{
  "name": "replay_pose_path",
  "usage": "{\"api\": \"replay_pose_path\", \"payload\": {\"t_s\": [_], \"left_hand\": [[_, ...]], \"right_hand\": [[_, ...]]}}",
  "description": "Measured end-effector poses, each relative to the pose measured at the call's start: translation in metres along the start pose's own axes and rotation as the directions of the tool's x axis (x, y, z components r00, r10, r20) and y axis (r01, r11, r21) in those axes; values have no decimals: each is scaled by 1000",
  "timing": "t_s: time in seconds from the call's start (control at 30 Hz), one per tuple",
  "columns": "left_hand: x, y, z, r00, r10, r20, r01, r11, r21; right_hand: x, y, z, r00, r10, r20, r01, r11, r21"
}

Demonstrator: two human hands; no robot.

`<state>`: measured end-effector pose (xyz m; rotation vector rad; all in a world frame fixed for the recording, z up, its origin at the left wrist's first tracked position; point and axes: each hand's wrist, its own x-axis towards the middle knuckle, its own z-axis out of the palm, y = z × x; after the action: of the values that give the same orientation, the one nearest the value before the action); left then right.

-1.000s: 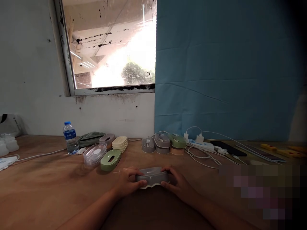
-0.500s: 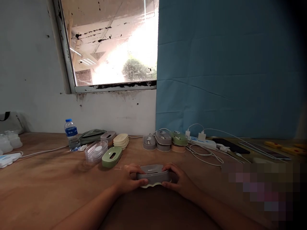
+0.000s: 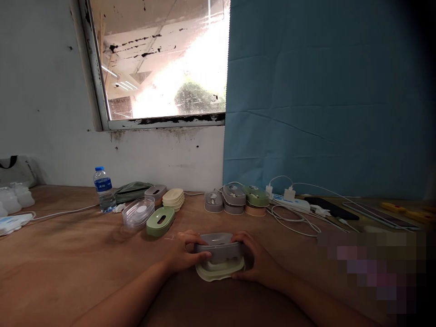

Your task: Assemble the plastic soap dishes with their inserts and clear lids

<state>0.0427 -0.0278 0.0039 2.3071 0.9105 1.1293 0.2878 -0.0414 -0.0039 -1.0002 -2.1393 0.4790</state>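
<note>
Low in front of me, between my hands, is a grey oval plastic box [image 3: 221, 251] with its slotted face turned up. A cream oval base [image 3: 220, 271] hangs at an angle under its near side, leaving a gap along the front. My left hand [image 3: 189, 251] is closed on the box's left end, fingers over the top rim and thumb on the near wall. At the other end, my right hand [image 3: 257, 259] has its fingers on the top rim and its thumb against the cream base's right edge. The underside is hidden.
Beyond stand a green oval shell [image 3: 160, 221], clear plastic trays [image 3: 138, 212], stacked cream bases [image 3: 173, 198] and several boxes with cutlery on top [image 3: 234, 195]. A water bottle [image 3: 104, 190] is at left. Cables [image 3: 293, 220] and a power strip [image 3: 296, 203] lie right.
The cream base has swung down at its near edge, opening a gap below the grey box. My right thumb has moved down with it, while my left hand keeps its grip.
</note>
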Motion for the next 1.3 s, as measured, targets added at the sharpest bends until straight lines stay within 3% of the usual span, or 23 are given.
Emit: {"api": "replay_pose_path", "payload": {"t_s": [0.23,0.43,0.6,0.63,0.7,0.8,0.87,0.97,1.3], "left_hand": [[0,-3,1,1000,2,-8,-2,1000,-27],[1,5,0,999,-50,13,50,998,-36],[1,12,-9,993,12,-114,-5,998,58],[1,13,-12,995,38,-87,-30,995,92],[0,15,-18,992,101,81,-111,984,140],[0,18,-20,900,187,394,-264,953,150],[0,20,-17,839,210,502,-330,930,164],[-2,23,-9,818,191,542,-368,899,239],[-5,24,-5,860,125,494,-332,873,357]], "right_hand": [[-1,-3,-2,1000,-22,13,21,999,44],[3,11,1,991,124,-52,-110,970,217],[5,23,5,960,236,-150,-180,933,312],[6,25,5,949,261,-179,-194,927,321],[7,28,4,922,308,-235,-224,918,327],[9,30,3,883,373,-286,-271,901,339],[9,29,1,866,403,-295,-293,889,353],[9,28,0,864,411,-291,-304,886,351],[10,23,-1,830,443,-339,-334,882,333]]}}
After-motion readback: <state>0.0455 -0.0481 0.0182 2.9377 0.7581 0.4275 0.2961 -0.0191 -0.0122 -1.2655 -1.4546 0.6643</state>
